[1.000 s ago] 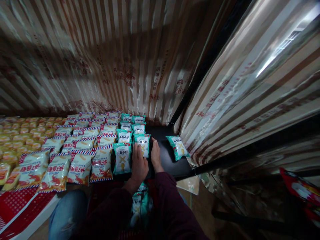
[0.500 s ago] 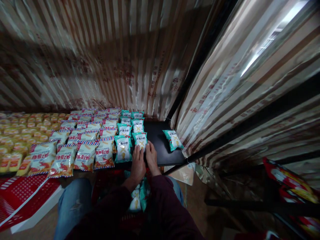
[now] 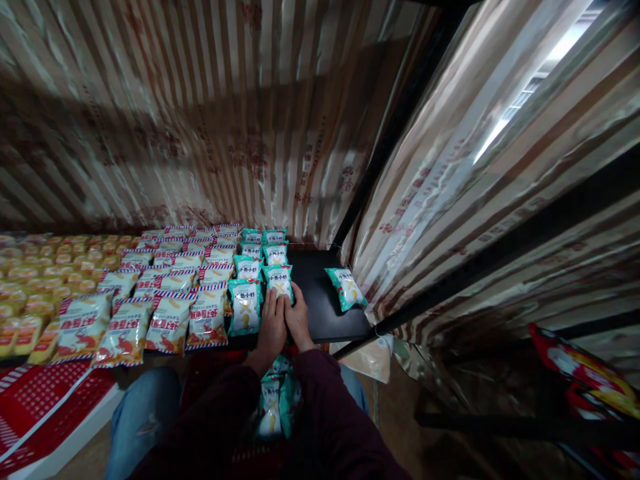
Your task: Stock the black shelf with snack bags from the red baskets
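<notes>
My left hand [image 3: 273, 328] and my right hand [image 3: 299, 316] are side by side at the front of a teal-and-white snack bag [image 3: 279, 280] on the black shelf. Their fingers press on its lower part, the left over the front and the right along the right side, hiding that end. Directly behind it are more teal bags in a column. Beside it on the left lies another teal snack bag [image 3: 245, 307], heading a second column. One teal bag [image 3: 347, 289] lies tilted by itself near the shelf's right end.
Striped-edge snack bags [image 3: 207, 313] fill rows further left, then small yellow packages [image 3: 37, 307]. Below are a red basket [image 3: 55, 407] and more teal bags [image 3: 273, 407] between the knees. A black post [image 3: 357, 200] and plastic-covered wall [image 3: 280, 147] bound the shelf.
Both hands have pushed the teal bag slightly back, up against the one behind it. The camera view has tilted a little, so the shelf sits lower.
</notes>
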A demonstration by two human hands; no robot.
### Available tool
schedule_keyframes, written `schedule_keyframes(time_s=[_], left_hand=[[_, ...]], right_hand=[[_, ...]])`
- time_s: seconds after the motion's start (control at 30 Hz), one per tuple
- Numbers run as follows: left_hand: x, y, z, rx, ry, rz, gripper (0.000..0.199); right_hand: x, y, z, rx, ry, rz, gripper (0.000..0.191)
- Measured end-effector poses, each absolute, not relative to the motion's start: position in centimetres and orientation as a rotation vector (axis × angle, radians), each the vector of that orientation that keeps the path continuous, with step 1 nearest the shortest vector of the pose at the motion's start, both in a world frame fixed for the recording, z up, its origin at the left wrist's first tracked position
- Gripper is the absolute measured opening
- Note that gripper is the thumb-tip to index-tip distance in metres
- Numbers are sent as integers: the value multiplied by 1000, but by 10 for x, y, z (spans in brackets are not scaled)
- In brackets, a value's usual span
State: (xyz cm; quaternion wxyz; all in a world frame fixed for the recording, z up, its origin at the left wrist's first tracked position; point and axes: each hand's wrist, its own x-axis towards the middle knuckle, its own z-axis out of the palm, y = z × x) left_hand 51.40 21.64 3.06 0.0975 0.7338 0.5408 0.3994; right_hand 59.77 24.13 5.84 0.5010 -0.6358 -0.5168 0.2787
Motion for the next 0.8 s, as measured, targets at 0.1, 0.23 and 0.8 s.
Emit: schedule_keyframes(time_s=[0.1, 0.23, 0.8], left_hand=[[517, 218, 33, 2194, 1635, 1168, 43], [521, 211, 35, 2215, 1665, 1144, 45], [493, 118, 16, 2359, 1311, 993, 46]], right_hand=[[598, 244, 57, -1588, -1277, 647, 50], [600, 240, 54, -1615, -1323, 600, 50], [588, 135, 27, -1552, -1468, 299, 42]])
